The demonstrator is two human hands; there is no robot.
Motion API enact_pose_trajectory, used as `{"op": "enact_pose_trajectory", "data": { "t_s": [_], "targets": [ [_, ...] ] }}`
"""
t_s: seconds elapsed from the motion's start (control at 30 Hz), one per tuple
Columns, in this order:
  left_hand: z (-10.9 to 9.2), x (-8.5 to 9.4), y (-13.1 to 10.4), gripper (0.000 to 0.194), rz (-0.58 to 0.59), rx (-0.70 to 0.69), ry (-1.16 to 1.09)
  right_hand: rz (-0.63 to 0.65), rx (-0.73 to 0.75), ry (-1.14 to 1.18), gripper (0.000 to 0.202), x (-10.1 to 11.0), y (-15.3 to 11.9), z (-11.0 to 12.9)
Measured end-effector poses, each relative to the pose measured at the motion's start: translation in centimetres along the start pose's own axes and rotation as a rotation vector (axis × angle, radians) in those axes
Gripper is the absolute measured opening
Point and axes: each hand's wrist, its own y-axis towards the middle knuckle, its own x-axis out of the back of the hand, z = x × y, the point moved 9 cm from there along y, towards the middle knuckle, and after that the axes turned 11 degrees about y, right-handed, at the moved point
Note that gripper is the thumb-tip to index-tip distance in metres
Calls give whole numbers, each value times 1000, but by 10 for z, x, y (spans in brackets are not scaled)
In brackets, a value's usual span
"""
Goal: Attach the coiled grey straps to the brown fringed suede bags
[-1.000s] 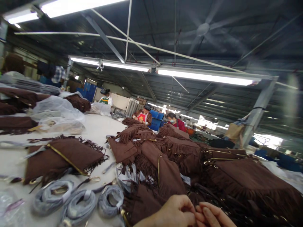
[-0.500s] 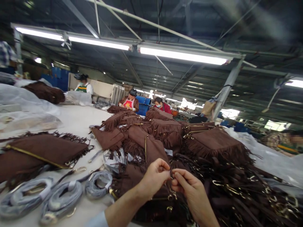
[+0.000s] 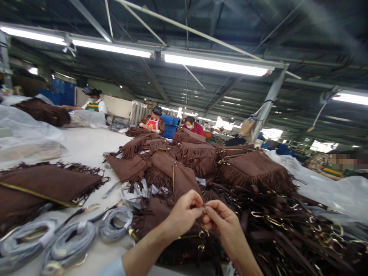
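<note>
My left hand and my right hand meet fingertip to fingertip over a brown fringed bag with gold fittings. Both are closed in a pinch. What sits between the fingertips is small, dark and mostly hidden; I cannot make it out. Just below the fingers, small gold clasps show against the bag. To the right of my right hand lies a heap of dark brown straps with gold hooks. Beyond the hands, more brown fringed bags are piled up.
Plastic-wrapped coiled straps lie at the left on the white table, near another fringed bag. Clear plastic sheeting covers the right side. Several people work beyond the table, and one person is at the right.
My hands have come closer together, and the dark piece between them shows less. The whole view has shifted slightly, with things sitting further left and a little higher.
</note>
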Motion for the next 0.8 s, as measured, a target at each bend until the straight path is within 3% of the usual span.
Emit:
{"op": "enact_pose_trajectory", "data": {
  "t_s": [0.4,0.63,0.8],
  "targets": [
    [3,1,2,10,36,-25,111,63,65,-228,32,-7,-1,9],
    [2,2,-1,12,-53,-47,155,88,84,-310,34,-9,0,10],
    [16,0,0,17,-80,17,101,93,146,-474,25,-11,-2,14]
  ]
}}
